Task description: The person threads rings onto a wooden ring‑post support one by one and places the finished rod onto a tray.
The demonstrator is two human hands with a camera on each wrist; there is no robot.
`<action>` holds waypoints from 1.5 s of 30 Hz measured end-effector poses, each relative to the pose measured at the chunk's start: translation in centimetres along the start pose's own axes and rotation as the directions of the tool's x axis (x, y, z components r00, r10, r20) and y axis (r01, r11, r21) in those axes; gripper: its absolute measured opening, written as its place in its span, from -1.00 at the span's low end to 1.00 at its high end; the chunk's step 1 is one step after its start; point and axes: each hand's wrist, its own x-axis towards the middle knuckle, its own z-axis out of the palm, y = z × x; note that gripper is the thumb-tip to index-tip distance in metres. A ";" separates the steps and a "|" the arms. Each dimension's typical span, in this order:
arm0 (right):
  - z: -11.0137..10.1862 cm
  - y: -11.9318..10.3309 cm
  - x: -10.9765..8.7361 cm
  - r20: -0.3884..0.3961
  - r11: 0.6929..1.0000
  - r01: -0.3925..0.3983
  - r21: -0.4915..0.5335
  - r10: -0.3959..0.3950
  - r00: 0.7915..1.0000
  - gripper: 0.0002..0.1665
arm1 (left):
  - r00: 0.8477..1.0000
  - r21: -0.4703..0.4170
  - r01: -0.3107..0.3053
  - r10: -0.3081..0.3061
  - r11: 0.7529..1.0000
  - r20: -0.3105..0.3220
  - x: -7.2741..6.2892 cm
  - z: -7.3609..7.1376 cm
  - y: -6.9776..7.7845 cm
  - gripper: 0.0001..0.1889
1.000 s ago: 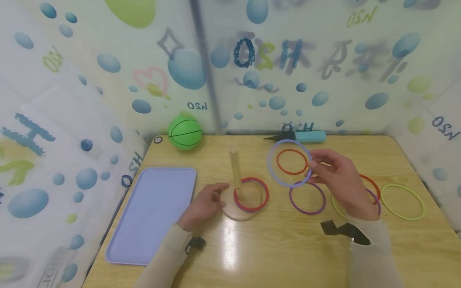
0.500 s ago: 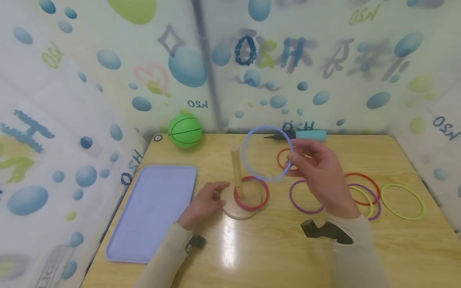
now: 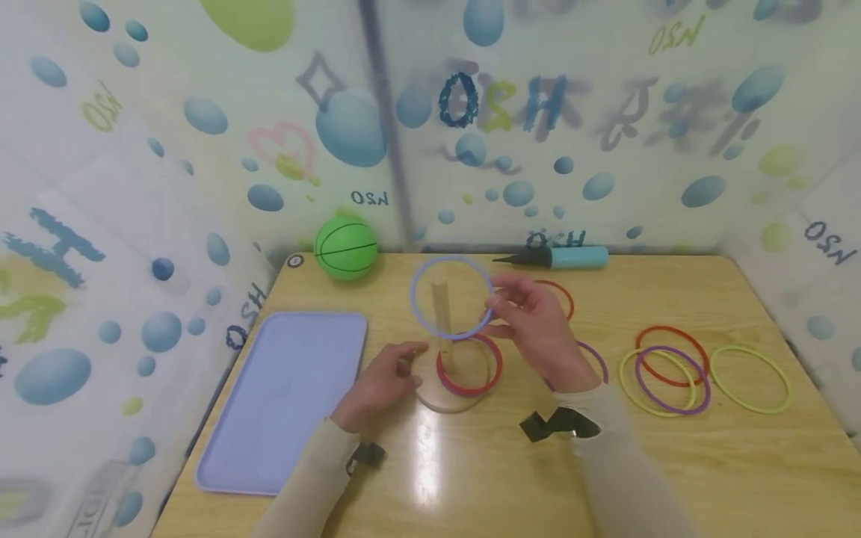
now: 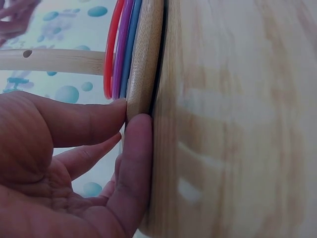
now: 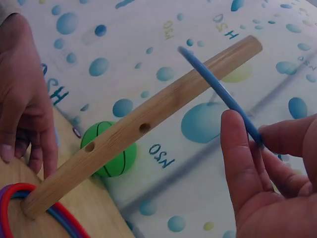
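My right hand [image 3: 541, 332] pinches a light blue ring [image 3: 452, 258] between thumb and fingers, raised at the upper part of a wooden peg [image 3: 440, 310]. In the head view the peg's top shows inside the ring; in the right wrist view the ring [image 5: 214, 83], nearly edge-on, crosses the peg a little below its tip. My left hand [image 3: 380, 385] holds the left rim of the peg's round wooden base [image 4: 146, 54], thumb and fingers at its edge. Stacked on the base around the peg are a red ring [image 4: 113, 49], a purple ring [image 4: 124, 47] and a blue ring [image 4: 132, 42].
A lavender tray [image 3: 289, 403] lies at left, with a green ball [image 3: 346, 248] behind it. At the back is a blue and black pump [image 3: 578, 258]. Several loose rings lie to the right, including a yellow-green ring [image 3: 788, 381] and a purple ring [image 3: 706, 381].
My right hand has carried the light blue ring leftward from above the loose rings to the peg's top. My left hand stays at the base.
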 end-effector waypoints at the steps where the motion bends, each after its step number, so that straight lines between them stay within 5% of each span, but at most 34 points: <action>1: -0.2 0.6 0.2 -0.008 1.000 -0.016 -0.011 0.016 1.000 -0.71 | 1.000 0.001 -0.001 0.001 1.000 -0.002 0.0 0.0 0.0 -0.34; 13: -4.2 6.1 0.7 -0.018 0.950 -0.186 -0.252 0.187 0.982 -0.50 | 1.000 -0.036 0.004 -0.004 0.999 0.014 -0.1 -0.1 0.2 -0.35; 21: -5.2 8.1 0.6 0.011 0.914 -0.193 -0.357 0.211 0.977 -0.56 | 1.000 -0.035 -0.001 0.002 0.999 0.011 0.1 -0.1 0.2 -0.34; 38: -5.8 8.9 0.4 -0.034 0.816 -0.134 -0.562 0.139 0.990 -0.62 | 1.000 -0.044 -0.016 0.016 0.999 0.014 0.4 -0.1 0.0 -0.34; 45: -7.8 9.1 0.1 -0.003 0.722 -0.010 -0.692 0.010 1.000 -0.68 | 1.000 -0.049 -0.004 0.005 0.999 0.019 0.5 0.0 0.0 -0.33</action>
